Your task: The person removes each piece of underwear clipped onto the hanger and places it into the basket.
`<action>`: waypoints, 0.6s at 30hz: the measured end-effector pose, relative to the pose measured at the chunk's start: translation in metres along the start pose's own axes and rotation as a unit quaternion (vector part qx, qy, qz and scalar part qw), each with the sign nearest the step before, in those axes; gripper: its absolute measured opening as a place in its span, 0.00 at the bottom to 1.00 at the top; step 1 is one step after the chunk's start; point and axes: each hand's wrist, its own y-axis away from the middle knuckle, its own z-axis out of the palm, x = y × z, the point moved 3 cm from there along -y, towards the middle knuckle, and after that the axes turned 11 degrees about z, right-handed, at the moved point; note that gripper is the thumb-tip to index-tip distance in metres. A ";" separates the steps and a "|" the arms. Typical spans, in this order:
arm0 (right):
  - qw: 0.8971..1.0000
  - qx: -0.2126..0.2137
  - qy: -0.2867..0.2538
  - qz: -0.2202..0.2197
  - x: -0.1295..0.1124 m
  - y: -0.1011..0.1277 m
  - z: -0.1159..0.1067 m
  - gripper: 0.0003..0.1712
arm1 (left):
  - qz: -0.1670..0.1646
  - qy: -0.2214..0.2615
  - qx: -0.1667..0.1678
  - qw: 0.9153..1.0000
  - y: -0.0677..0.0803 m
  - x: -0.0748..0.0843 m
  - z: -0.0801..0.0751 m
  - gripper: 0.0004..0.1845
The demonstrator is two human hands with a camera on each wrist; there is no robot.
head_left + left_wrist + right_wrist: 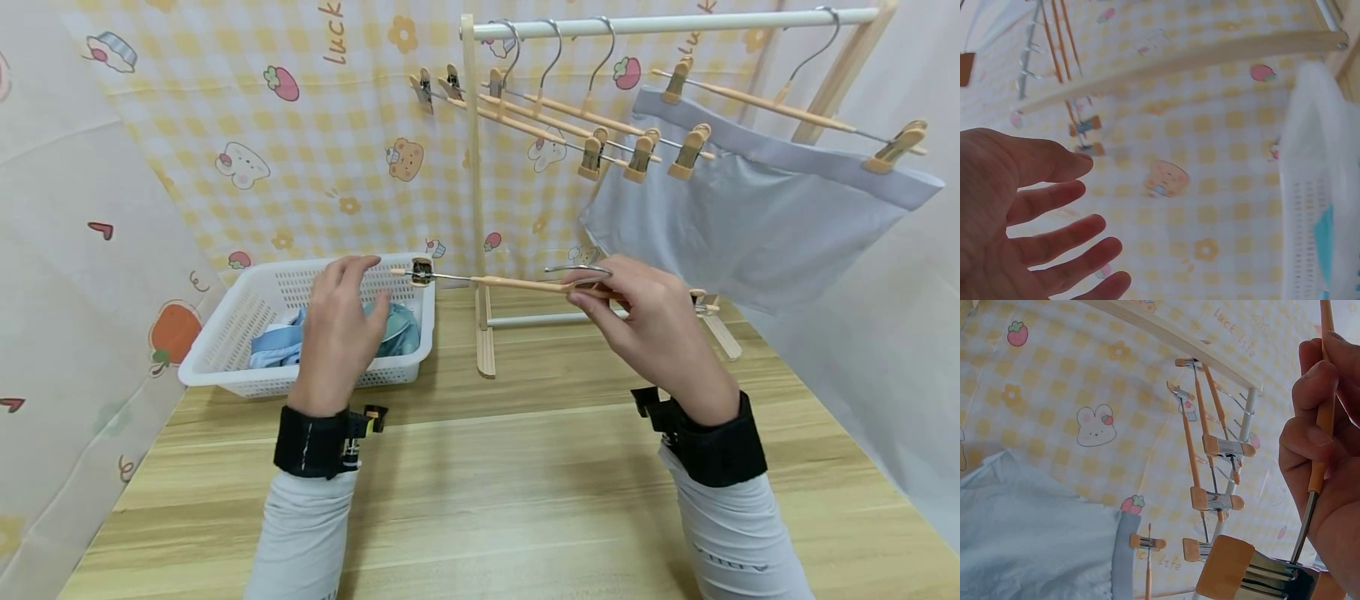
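My right hand [645, 312] grips a clip hanger [517, 284] by its middle, fingers curled round the wooden bar near the metal hook. The hanger lies roughly level, with one clip [422, 272] at its left end. In the right wrist view the other clip [1227, 567] shows large below the hand. My left hand [341, 321] holds nothing; its fingers are spread and relaxed, just left of the hanger's left clip. In the left wrist view the left hand [1041, 212] has thumb and fingers apart.
A white basket [201, 354] with blue and green cloth [401, 332] stands at left behind the left hand. A wooden rack [480, 208] stands behind, bearing several clip hangers [558, 125] and light grey-blue shorts or skirt-like cloth [690, 200] clipped at right. The wooden table [480, 492] spans the front.
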 end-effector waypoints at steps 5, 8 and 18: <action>1.000 0.008 0.007 0.004 0.001 0.001 -0.003 0.12 | 0.019 -0.007 -0.003 1.000 0.001 0.017 -0.004 0.26; 1.000 0.016 0.015 0.003 0.003 0.003 -0.006 0.12 | 0.037 -0.009 -0.004 0.999 0.004 0.027 -0.005 0.26; 0.997 0.047 0.058 0.000 0.015 -0.004 -0.031 0.09 | 0.061 0.000 -0.016 0.998 0.007 0.048 -0.008 0.25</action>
